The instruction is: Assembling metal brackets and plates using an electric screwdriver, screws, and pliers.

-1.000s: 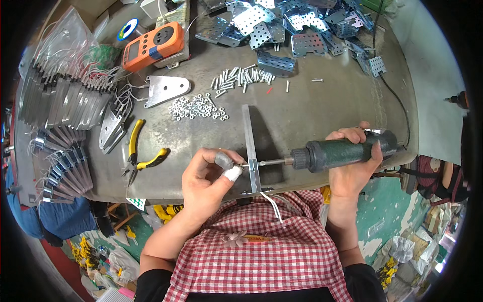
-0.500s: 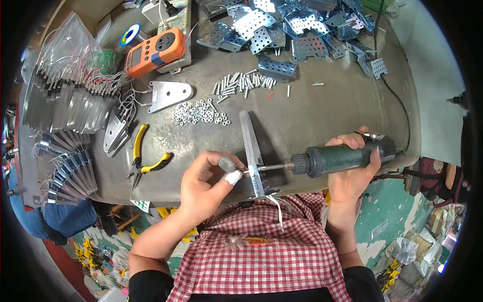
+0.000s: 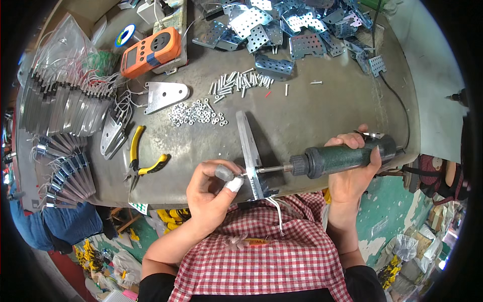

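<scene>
My right hand [image 3: 350,173] grips a dark green electric screwdriver [image 3: 332,160], held level with its bit pointing left. The bit's tip meets a grey metal plate [image 3: 247,138] that stands on edge near the table's front, white wires hanging from its near end. On the plate's other side, my left hand [image 3: 214,191] has thumb and forefinger pinched together, both wearing finger covers. They close on something small at the plate's face, too hidden to make out. Left of this hand lie yellow-handled pliers [image 3: 136,151] with their handles spread.
Loose nuts [image 3: 193,112] and screws [image 3: 236,83] lie in piles beyond my hands. Perforated metal brackets [image 3: 307,30] are heaped at the back. An orange meter [image 3: 152,52], wired flat parts [image 3: 60,108] and a metal plate [image 3: 166,95] sit leftward. A black cable [image 3: 397,95] runs down the right.
My left hand has shifted slightly right and nearer to me, its fingers still pinched at the plate. The screwdriver stays at the plate, almost unmoved. The whole view has shifted a little.
</scene>
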`<state>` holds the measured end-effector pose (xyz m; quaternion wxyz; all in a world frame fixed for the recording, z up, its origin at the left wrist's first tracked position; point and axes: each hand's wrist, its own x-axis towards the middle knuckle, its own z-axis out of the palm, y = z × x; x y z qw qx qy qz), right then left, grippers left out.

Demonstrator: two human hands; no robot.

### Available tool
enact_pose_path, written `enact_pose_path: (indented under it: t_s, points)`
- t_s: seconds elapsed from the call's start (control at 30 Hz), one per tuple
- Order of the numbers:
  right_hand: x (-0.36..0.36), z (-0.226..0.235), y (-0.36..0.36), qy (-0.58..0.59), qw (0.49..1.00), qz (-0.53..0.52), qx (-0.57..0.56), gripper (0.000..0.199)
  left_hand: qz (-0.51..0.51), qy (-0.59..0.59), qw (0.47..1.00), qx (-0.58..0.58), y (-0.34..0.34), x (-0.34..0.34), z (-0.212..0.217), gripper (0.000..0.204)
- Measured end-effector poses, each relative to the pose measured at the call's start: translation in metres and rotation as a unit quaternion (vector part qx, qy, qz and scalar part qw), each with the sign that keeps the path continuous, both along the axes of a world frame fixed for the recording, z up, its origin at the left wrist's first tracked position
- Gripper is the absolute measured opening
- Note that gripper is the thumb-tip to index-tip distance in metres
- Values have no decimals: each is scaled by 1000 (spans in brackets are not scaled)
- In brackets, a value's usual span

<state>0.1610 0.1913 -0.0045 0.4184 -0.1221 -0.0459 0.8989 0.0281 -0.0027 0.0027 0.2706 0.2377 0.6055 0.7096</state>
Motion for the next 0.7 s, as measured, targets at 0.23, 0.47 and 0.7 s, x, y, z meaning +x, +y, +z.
enact_pose_path:
  t_s: [0.23,0.47,0.7]
  points:
    - [2,-5,8,-7,1000,-1,-19,40,-9,-282,956,83,8,-1,-8,21]
    - [0,-5,10,-22,1000,-7,-21,38,-77,-322,941,66,7,-9,-6,21]
    - [-2,-5,10,-22,1000,5,-16,37,-69,-294,953,35,7,-11,-1,21]
